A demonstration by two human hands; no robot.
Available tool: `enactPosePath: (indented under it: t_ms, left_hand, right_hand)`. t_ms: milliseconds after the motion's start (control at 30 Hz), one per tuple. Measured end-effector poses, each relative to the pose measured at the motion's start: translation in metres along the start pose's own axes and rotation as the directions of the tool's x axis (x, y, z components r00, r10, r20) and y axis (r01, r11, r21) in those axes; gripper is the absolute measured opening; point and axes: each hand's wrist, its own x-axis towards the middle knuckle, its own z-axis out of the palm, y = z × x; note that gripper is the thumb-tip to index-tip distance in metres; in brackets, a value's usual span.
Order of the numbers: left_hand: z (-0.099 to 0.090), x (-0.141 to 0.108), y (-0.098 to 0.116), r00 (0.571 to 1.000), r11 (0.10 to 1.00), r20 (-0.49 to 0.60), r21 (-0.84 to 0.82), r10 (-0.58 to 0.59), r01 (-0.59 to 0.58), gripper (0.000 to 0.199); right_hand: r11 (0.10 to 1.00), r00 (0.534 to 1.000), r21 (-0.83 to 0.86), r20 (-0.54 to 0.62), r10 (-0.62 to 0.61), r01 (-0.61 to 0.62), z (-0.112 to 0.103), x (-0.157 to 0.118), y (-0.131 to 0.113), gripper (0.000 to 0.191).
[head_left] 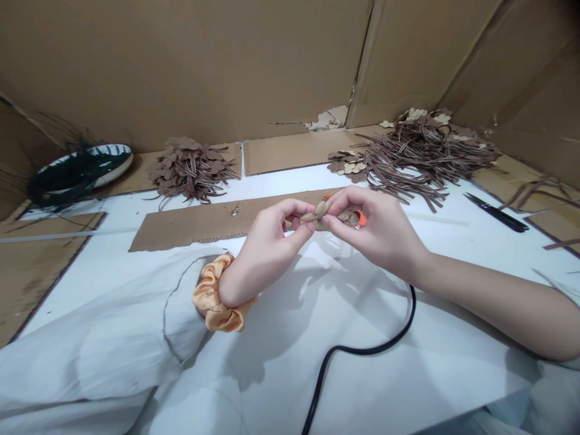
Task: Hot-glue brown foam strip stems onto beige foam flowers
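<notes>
My left hand (272, 241) and my right hand (374, 232) meet above a cardboard strip (194, 222), pinching a small tan rolled leaf-shaped piece (317, 212) between their fingertips. A clump of brown material (347, 218) sits under my right fingers, partly hidden. Behind those fingers, an orange object (361, 218) shows only in part, so I cannot tell what it is. An orange satin scrunchie (217, 296) circles my left wrist, next to a pale grey sleeve (104, 338).
Brown leaf cut-outs and strips lie in a pile (190, 172) at the back left, with a larger heap (430, 151) at the back right. Black scissors (496, 211) lie to the right. A black cable (362, 350) crosses the white table (290, 362). Cardboard walls (181, 66) surround it.
</notes>
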Motion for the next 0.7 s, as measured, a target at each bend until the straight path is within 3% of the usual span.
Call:
enactPosePath:
  t_ms: [700]
  left_hand:
    - [-0.0011,0.0005,0.0022,0.998,0.997,0.020,-0.054,-0.058,0.059,0.013]
  right_hand:
    - [0.968,0.978,0.151,0.090,0.189,-0.201,-0.0003,0.0028,-0.0060,0.009]
